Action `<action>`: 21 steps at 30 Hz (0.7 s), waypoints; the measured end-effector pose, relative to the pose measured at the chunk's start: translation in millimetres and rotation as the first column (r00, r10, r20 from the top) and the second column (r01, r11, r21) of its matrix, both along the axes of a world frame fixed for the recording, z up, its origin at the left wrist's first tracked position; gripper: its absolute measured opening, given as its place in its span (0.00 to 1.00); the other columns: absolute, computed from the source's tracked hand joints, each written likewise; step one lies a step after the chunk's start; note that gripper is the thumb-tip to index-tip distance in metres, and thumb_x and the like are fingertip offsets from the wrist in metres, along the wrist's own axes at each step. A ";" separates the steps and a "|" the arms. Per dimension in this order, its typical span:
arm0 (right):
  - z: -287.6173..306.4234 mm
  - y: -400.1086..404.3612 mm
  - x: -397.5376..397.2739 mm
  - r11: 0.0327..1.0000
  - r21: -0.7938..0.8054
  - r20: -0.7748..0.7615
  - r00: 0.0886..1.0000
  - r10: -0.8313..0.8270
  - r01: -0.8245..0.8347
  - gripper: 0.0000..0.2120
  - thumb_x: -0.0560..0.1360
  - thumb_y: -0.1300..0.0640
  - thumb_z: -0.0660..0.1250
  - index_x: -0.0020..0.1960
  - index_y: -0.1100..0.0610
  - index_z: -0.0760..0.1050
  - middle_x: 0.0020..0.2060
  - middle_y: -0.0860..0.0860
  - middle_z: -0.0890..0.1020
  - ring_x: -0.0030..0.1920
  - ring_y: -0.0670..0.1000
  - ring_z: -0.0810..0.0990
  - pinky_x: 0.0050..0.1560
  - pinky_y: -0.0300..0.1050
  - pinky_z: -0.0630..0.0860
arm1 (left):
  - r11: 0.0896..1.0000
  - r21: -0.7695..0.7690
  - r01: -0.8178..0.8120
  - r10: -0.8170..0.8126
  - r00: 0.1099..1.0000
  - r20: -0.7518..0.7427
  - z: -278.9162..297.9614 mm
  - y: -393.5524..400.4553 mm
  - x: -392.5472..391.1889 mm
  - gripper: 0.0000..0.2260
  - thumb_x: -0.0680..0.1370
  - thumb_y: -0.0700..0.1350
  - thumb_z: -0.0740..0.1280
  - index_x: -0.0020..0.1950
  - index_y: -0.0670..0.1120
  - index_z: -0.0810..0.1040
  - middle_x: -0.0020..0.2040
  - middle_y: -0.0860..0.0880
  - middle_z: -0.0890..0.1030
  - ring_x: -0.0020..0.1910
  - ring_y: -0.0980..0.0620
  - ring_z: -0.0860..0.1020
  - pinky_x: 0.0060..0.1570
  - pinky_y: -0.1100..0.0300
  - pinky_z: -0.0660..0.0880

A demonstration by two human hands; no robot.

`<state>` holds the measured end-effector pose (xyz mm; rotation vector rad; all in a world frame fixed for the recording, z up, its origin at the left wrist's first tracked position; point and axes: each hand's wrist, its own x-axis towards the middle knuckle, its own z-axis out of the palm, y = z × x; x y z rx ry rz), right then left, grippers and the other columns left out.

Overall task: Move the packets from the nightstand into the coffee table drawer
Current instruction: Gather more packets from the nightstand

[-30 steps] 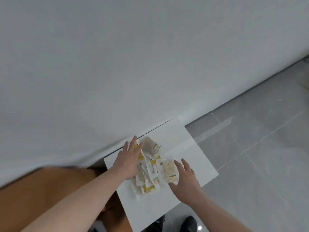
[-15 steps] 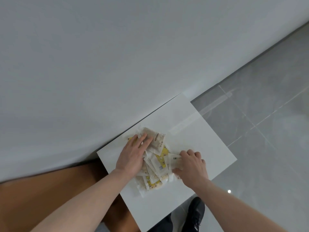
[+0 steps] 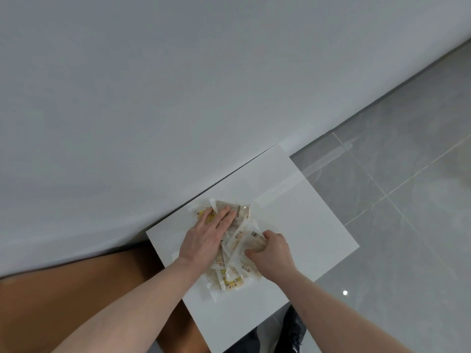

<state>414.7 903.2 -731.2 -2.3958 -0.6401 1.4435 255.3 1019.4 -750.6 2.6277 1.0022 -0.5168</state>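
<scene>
Several thin, crinkled plastic packets (image 3: 230,272), pale with yellow and brown print too small to read, lie heaped on a smooth white square nightstand (image 3: 305,220) against a wall. The left hand (image 3: 204,238) presses flat, fingers spread, on the pile's far side; the right hand (image 3: 271,249) curls closed around packets at its near edge.

A home bedroom corner: a white nightstand (image 3: 293,220) stands against a plain white wall (image 3: 178,98), on glossy grey floor tiles (image 3: 407,200), beside a brown wooden furniture surface (image 3: 63,301).
</scene>
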 end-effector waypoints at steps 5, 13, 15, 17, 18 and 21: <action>-4.5 -3.5 -14.8 0.994 -0.041 -0.018 0.995 -0.103 0.102 0.22 0.66 0.47 0.77 0.55 0.52 0.74 0.50 0.51 0.80 0.50 0.54 0.82 0.52 0.55 0.83 | 0.999 -0.007 -0.052 0.052 0.996 0.076 2.6 -0.8 6.6 0.35 0.68 0.36 0.77 0.72 0.54 0.70 0.66 0.56 0.76 0.66 0.49 0.76 0.32 0.58 0.81; 29.9 -52.7 4.0 0.953 0.036 -0.068 0.952 -0.297 0.300 0.20 0.72 0.53 0.78 0.58 0.47 0.71 0.47 0.46 0.82 0.43 0.45 0.83 0.34 0.38 0.79 | 0.993 -0.111 -0.049 0.061 0.992 0.113 34.7 -0.5 -4.8 0.25 0.78 0.37 0.68 0.72 0.56 0.72 0.63 0.59 0.80 0.59 0.54 0.81 0.49 0.57 0.80; 36.9 -62.7 8.6 0.945 0.023 -0.115 0.940 -0.321 0.325 0.14 0.72 0.53 0.78 0.54 0.49 0.77 0.46 0.45 0.85 0.43 0.44 0.85 0.38 0.38 0.81 | 0.993 -0.112 -0.048 0.060 0.992 0.107 41.4 -1.3 -12.2 0.25 0.80 0.39 0.67 0.74 0.57 0.72 0.63 0.59 0.81 0.57 0.54 0.82 0.50 0.58 0.80; 45.6 -70.7 12.6 0.932 0.019 -0.153 0.923 -0.354 0.361 0.10 0.73 0.54 0.78 0.52 0.50 0.80 0.44 0.44 0.87 0.43 0.44 0.86 0.37 0.36 0.80 | 0.993 -0.115 -0.026 0.035 0.996 0.081 48.7 -0.9 -15.6 0.24 0.81 0.40 0.66 0.75 0.57 0.70 0.64 0.58 0.81 0.56 0.53 0.82 0.51 0.58 0.80; 50.0 -73.9 14.3 0.922 0.018 -0.168 0.910 -0.378 0.386 0.09 0.73 0.54 0.78 0.52 0.50 0.81 0.43 0.44 0.87 0.42 0.44 0.86 0.36 0.35 0.80 | 0.992 -0.124 -0.017 0.026 0.998 0.065 51.6 1.0 -15.7 0.23 0.81 0.40 0.65 0.75 0.57 0.70 0.63 0.57 0.81 0.56 0.52 0.82 0.51 0.58 0.79; 67.8 -85.5 16.4 0.883 0.015 -0.194 0.868 -0.457 0.469 0.09 0.73 0.54 0.78 0.52 0.50 0.81 0.43 0.45 0.88 0.42 0.46 0.88 0.40 0.42 0.83 | 0.986 -0.149 -0.072 0.073 0.997 0.000 69.0 4.0 -13.3 0.21 0.81 0.38 0.64 0.71 0.55 0.75 0.60 0.54 0.83 0.55 0.49 0.82 0.52 0.57 0.78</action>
